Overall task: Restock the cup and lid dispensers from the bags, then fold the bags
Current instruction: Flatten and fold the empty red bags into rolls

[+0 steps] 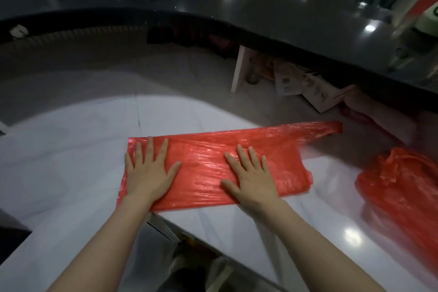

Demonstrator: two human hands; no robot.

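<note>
Two flat, spread hands, your left hand (149, 173) and right hand (251, 178), press the thin red plastic bag (208, 168) beneath them (folding underway); a second crumpled red bag (400, 185) waits right of your right hand.

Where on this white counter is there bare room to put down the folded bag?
Bare white counter lies left of the left hand, and behind the flattened red bag toward the grey ledge. Crowded: the right end, where the crumpled red bag sits, beyond the right hand.
</note>
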